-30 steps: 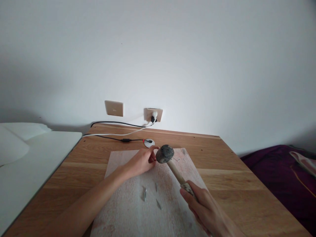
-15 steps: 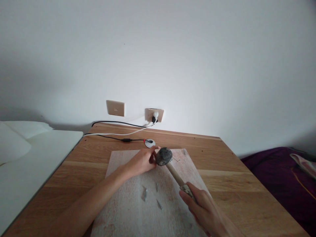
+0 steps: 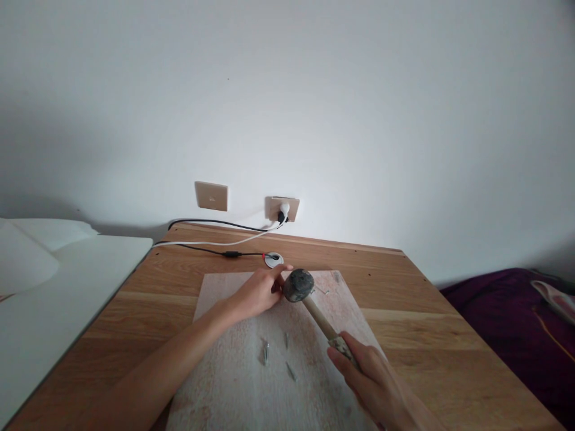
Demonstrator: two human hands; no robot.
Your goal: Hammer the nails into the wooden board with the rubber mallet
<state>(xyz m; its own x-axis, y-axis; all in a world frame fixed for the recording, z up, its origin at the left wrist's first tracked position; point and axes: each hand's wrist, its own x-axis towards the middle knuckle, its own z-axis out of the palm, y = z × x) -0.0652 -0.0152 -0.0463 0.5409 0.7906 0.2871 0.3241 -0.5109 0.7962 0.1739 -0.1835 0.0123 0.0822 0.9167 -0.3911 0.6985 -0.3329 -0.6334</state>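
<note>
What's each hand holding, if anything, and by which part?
The right hand grips the mallet by its handle; whether the left hand holds anything is hidden.

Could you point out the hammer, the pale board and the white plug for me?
Hammer (image 3: 320, 318): head camera view, on the bare stretch of its handle.
Pale board (image 3: 238, 383): head camera view, on a bare patch of its top.
White plug (image 3: 284, 208): head camera view, on its rounded front.

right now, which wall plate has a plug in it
The right wall plate, beyond the hammer: a white plug sits in it. The left wall plate has nothing plugged in.
</note>
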